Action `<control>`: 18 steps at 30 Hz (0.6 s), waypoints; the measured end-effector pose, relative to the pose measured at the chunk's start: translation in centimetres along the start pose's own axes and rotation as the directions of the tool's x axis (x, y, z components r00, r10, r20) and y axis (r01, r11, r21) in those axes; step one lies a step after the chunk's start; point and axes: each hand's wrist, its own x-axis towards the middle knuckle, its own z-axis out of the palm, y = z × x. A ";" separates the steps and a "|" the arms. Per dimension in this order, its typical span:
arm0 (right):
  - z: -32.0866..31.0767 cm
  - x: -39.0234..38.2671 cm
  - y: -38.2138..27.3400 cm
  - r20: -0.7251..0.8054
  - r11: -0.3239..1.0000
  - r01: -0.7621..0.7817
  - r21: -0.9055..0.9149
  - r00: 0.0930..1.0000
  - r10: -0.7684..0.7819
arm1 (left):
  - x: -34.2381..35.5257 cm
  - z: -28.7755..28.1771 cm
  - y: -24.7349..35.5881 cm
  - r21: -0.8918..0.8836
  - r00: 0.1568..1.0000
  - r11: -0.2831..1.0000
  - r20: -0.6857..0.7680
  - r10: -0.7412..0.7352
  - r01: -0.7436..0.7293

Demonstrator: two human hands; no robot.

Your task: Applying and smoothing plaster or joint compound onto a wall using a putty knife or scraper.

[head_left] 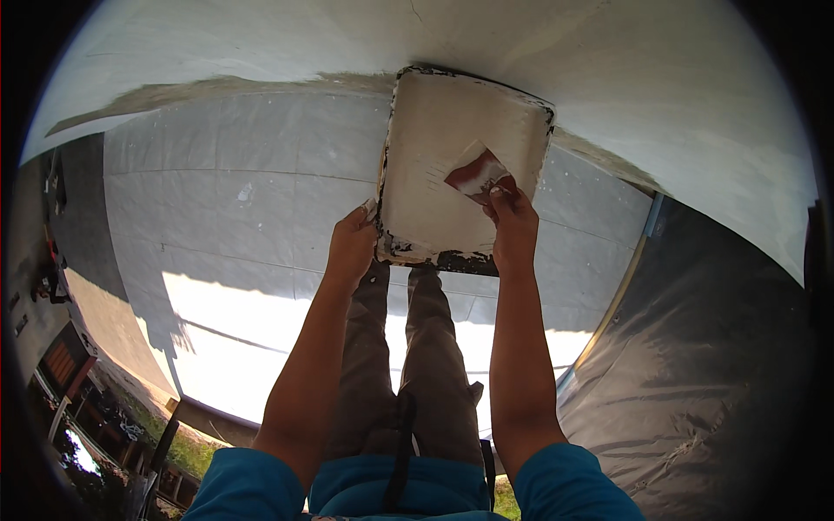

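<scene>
My left hand grips the left rim of a shallow rectangular tray, its fingers partly hidden by the edge. The tray is black where its rim and near edge show, and a smooth off-white coating covers the rest. In my right hand, thumb and fingers pinch a small flat reddish-brown spreader by one corner. Whitish material is smeared across its middle. The spreader is over the right part of the tray; I cannot tell whether it touches the coating. The tray's far edge is close to the wall.
A pale, curved-looking wall rises ahead, with a rough grey band along its base. Grey sheeting with seams and white spots covers the floor, sunlit near my legs. Dark wrinkled sheeting lies at the right, beyond a narrow strip.
</scene>
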 end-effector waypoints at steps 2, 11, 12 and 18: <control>-0.6 0.0 0.0 0.043 0.996 -0.049 0.079 0.998 0.045 | -0.2 0.1 0.1 0.007 1.000 1.000 0.016 -0.002 0.002; -1.3 -1.3 -0.1 0.313 0.865 -0.229 0.447 0.946 0.089 | -0.7 -0.5 1.0 0.148 1.000 0.989 0.025 -0.017 0.013; -1.1 -1.6 -0.7 0.338 0.849 -0.240 0.471 0.938 0.077 | -0.7 -0.7 1.2 0.179 1.000 0.984 0.009 -0.016 0.014; -1.4 -5.0 -6.4 0.323 0.845 -0.203 0.494 0.946 0.038 | -3.3 -0.1 4.1 0.214 0.996 0.974 0.069 0.065 -0.078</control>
